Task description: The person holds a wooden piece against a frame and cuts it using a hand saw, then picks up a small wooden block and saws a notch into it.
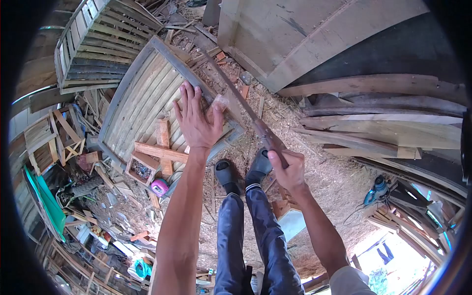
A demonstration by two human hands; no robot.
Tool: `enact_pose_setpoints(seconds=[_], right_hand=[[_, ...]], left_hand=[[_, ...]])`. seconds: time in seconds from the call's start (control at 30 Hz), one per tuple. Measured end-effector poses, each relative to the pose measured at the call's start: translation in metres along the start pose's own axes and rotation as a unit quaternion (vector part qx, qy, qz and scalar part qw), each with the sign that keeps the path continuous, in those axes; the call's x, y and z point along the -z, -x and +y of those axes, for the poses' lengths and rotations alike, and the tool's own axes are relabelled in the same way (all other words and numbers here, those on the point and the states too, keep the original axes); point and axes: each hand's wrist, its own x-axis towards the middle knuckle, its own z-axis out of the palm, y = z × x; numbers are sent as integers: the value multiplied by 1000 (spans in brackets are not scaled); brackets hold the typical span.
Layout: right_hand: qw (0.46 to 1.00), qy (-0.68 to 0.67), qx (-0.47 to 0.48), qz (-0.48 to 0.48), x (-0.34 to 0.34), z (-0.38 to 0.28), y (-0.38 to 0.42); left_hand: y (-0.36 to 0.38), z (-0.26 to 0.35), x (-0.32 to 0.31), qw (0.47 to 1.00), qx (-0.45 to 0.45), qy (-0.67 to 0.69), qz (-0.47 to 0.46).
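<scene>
My right hand [289, 172] is closed around the handle end of a long, narrow handsaw [241, 98]. Its dark blade points up and to the left, beside the edge of a framed slatted wooden panel [135, 93]. Over that panel's right edge lies my left hand [197, 120], palm down with fingers stretched out. A small pale wood block [219, 103] shows by its thumb; whether the hand presses on it is hard to tell. Crossed wooden strips [162, 147] rest on the panel, with a small wooden box [142, 168] near its lower edge.
A pink tape measure [160, 187] lies beside the box. My shoes [226, 174] stand on sawdust-covered ground. Large boards [319, 39] lean at the upper right, with stacked planks [383, 128] below. A blue power tool [376, 191] sits at right; wood scraps litter the left.
</scene>
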Motion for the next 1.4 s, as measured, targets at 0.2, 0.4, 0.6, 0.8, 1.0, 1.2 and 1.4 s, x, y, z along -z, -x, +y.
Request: enact_pose_setpoints(seconds=[0.2,0.4,0.6,0.8,1.0,1.2,1.4], right_hand=[[996,36,-76,29,16,-42,11],[976,-59,-203,52,13,-71,50],[978,-112,-170,37,12,-46,55],[989,-71,-127,-25,21,-30,23],[997,-9,-40,-63,31,-30,-7],[998,-6,38,-43,41,-35,-18],[997,-8,57,-49,62,-37,4]], left_hand=[[-6,7,5,1000,-21,-1,-18],[-1,7,13,999,-43,25,-11],[4,1,9,994,-41,94,21],[11,10,19,988,-118,68,-73],[34,12,19,985,-94,56,-135],[40,12,17,990,-79,87,-79],[54,22,13,986,-22,-156,-58]])
